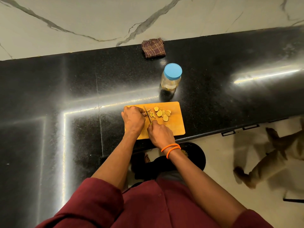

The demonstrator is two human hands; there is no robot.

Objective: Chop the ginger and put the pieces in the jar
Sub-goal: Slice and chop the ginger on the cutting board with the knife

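ginger (148,114) pinned on board (174,122) by left hand (133,120), fingers curled pinching it; right hand (160,134) fingers clenched around knife (147,114); slices (162,114) at 3 o'clock.

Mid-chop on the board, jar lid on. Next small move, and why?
Probably another cut. The right hand holds the knife beside the left hand, which seems to pin a piece. Only a few strips lie by the blade, while several round slices sit uncut on the board. The jar is capped, so transfer looks premature.
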